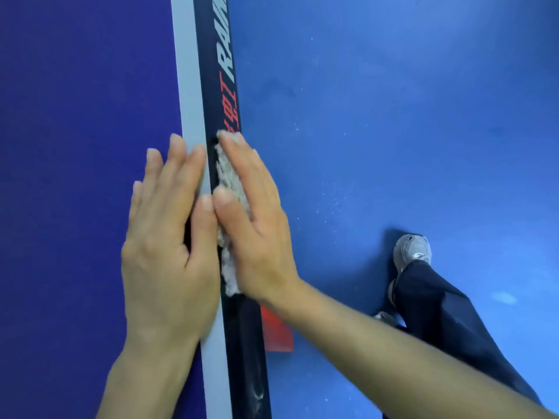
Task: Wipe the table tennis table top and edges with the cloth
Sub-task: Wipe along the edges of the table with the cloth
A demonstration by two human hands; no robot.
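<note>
The dark blue table tennis table top (75, 146) fills the left side, bordered by a white line (189, 86). Its black side edge (211, 71) carries red and white lettering. My right hand (257, 225) presses a grey fluffy cloth (230, 179) flat against that black edge, fingers straight, thumb on top of the cloth. My left hand (166, 243) rests flat on the table top and the white line, fingers straight, its thumb touching the right thumb at the edge. Part of the cloth is hidden under my right palm.
The lighter blue floor (393, 116) lies to the right of the table. My leg in dark trousers (438, 328) and a grey shoe (411, 252) stand on it. A red part (278, 334) shows below the table edge near my right wrist.
</note>
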